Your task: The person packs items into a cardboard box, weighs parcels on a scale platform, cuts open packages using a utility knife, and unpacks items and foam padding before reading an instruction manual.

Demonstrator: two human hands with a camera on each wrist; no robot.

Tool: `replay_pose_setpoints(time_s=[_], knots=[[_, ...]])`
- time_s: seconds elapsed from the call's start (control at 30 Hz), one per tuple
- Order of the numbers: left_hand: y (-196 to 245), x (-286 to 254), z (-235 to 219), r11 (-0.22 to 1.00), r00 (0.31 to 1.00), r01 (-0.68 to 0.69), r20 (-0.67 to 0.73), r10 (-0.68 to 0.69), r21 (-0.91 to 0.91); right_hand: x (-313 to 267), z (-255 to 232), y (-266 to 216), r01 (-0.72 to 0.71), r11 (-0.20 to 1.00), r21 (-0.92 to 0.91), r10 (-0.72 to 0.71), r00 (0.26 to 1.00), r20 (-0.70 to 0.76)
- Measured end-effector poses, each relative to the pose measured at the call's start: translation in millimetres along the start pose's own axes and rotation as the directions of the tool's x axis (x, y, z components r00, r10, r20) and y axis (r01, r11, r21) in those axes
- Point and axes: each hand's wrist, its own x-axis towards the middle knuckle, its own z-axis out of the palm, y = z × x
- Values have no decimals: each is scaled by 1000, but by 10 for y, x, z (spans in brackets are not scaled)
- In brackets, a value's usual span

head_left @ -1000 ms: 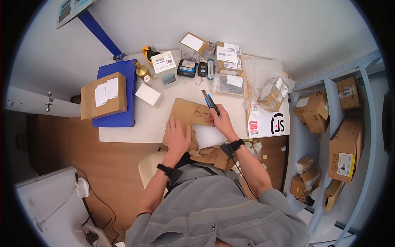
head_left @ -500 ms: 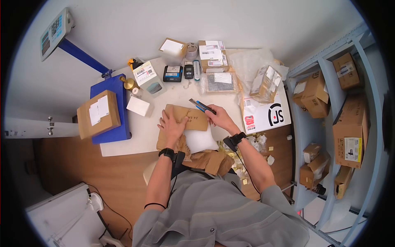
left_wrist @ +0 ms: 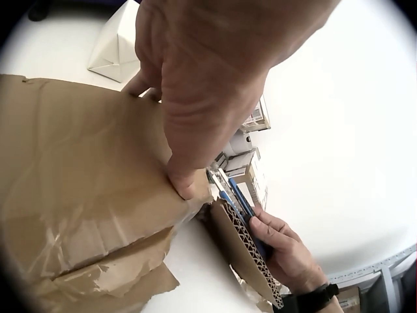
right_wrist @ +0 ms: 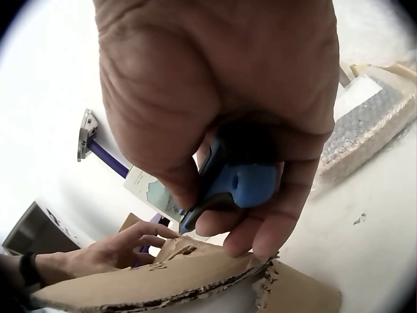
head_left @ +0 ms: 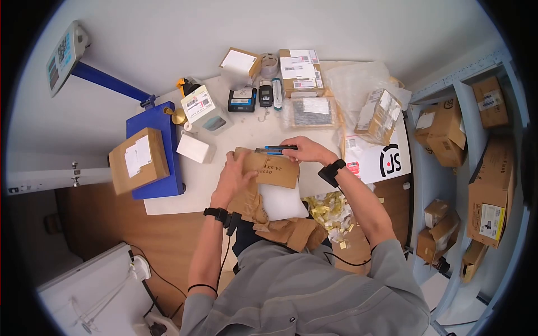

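In the head view my right hand (head_left: 308, 150) grips a blue and black utility knife (head_left: 273, 149), blade pointing left along the far edge of a brown cardboard flap (head_left: 277, 172) with printed numbers. Seen from the right wrist, the knife's blue handle (right_wrist: 254, 186) fills the curled fingers, and its front end meets the torn cardboard. My left hand (head_left: 228, 178) holds the cardboard's left part, thumb pressing its top and fingers over the far edge. The left wrist view shows brown tape (left_wrist: 85, 238) and a corrugated cut edge (left_wrist: 251, 251). Something white (head_left: 283, 203) lies under the flap.
A boxed parcel (head_left: 139, 159) sits on a blue scale (head_left: 174, 182) at left. A white box (head_left: 195, 147), a label printer (head_left: 242, 99) and wrapped parcels (head_left: 311, 112) stand behind. Shelves with cartons (head_left: 490, 190) line the right; scraps (head_left: 330, 213) lie below the table.
The knife has turned from pointing away to lying leftward along the cardboard's far edge. My left hand has moved from flat on the cardboard to gripping its left part.
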Motion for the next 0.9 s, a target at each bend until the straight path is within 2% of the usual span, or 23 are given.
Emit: replay_pose_setpoints(time_s=[0.1, 0.17, 0.33, 0.4, 0.5, 0.57, 0.67, 0.77, 0.9], knots=[[-111, 47, -63, 994, 996, 35, 91, -26, -100, 32, -41, -50, -58, 998, -8, 58, 998, 34], [-175, 75, -96, 995, 991, 37, 134, -24, -96, 39, -58, -53, -108, 994, -25, 110, 992, 60], [-172, 85, -225, 998, 967, 21, 255, -6, -53, 90, -90, -105, -130, 991, -35, 133, 988, 84], [-184, 85, -216, 994, 960, 62, 277, -35, -88, 95, -66, -94, -143, 989, -37, 145, 986, 85], [-226, 103, -185, 995, 966, 41, 256, -18, -88, 112, -10, -27, -139, 990, 26, 138, 989, 52], [-231, 119, -174, 996, 969, 31, 248, -9, -83, 108, 4, -2, -83, 996, -30, 84, 995, 55], [-216, 115, -171, 997, 973, 17, 232, 0, -72, 80, -15, -67, -73, 995, -67, 79, 993, 83], [-241, 122, -165, 998, 976, 5, 217, 9, -64, 122, -21, 40, -92, 996, -17, 93, 992, 82], [-239, 150, -186, 999, 974, -4, 225, 14, -43, 157, -61, -62, -150, 988, 18, 147, 983, 111]])
